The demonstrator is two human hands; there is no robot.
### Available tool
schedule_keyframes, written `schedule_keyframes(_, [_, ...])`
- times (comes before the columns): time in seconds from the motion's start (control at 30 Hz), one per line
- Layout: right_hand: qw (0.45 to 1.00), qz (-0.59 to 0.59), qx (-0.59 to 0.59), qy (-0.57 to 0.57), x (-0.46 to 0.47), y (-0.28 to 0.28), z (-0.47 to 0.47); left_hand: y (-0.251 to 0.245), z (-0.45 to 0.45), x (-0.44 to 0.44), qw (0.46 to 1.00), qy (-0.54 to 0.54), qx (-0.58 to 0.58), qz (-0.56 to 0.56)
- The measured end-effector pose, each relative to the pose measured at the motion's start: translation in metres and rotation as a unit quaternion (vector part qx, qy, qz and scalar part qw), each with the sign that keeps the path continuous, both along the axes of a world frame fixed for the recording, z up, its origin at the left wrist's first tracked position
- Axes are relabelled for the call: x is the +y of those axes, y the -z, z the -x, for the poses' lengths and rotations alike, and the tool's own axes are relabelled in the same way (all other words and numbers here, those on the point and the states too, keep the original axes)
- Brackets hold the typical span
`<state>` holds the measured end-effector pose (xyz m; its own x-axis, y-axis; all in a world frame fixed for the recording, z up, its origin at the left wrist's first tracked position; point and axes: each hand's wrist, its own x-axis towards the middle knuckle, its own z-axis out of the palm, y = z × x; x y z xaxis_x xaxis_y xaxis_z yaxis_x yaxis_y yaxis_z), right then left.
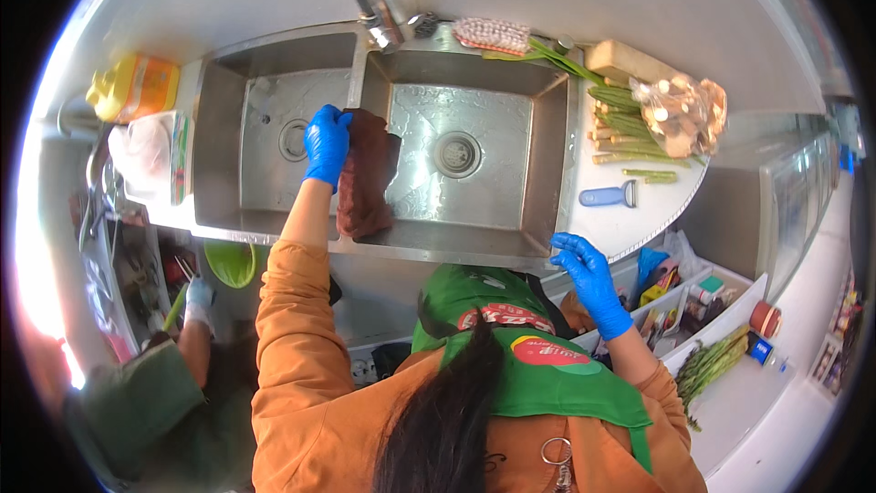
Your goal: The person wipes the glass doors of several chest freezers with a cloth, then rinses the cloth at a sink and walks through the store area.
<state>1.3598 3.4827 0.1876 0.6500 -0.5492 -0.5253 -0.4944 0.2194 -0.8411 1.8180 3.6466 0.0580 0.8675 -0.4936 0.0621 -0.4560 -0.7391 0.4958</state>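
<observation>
My left hand, in a blue glove, pinches the upper end of a dark brown cloth. The cloth hangs over the divider of a stainless steel double-bowl sink, reaching towards its front rim. My right hand, also gloved in blue, is beside the sink's front right corner with its fingers apart and nothing in them. A blue peeler lies on the white counter beyond that hand. Water drops wet both sink bowls.
Behind the sink stand a chrome faucet and a striped cloth. Green stalks and a plastic bag of cut pieces lie right. A yellow jug sits left. Nearby, another person's gloved hand shows. An open drawer is at right.
</observation>
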Motion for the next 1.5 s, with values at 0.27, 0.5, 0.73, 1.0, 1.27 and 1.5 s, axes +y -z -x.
schedule_keyframes(0.27, [0.995, -0.003, -0.019, 0.095, -0.005, 0.017, 0.032, -0.029, -0.117, -0.038, 0.987, -0.004, -0.05, 0.15])
schedule_keyframes(0.5, [0.996, 0.084, 0.0, 0.043, -0.008, 0.012, 0.033, 0.062, -0.094, -0.016, 0.985, 0.121, 0.074, 0.099])
schedule_keyframes(0.73, [0.988, 0.121, 0.016, 0.093, -0.012, 0.015, 0.06, 0.025, -0.007, -0.046, 0.989, 0.079, -0.066, -0.102])
schedule_keyframes(1.0, [0.964, 0.183, 0.019, 0.194, 0.0, 0.041, 0.122, -0.044, 0.26, -0.143, 0.88, 0.467, -0.01, 0.086])
schedule_keyframes(1.27, [0.95, 0.252, 0.08, 0.165, -0.012, 0.032, 0.2, -0.074, 0.402, -0.236, 0.815, 0.556, 0.026, 0.16])
schedule_keyframes(1.5, [0.902, 0.235, 0.049, 0.36, -0.039, 0.027, 0.34, -0.058, 0.496, -0.27, 0.799, 0.506, 0.324, 0.001])
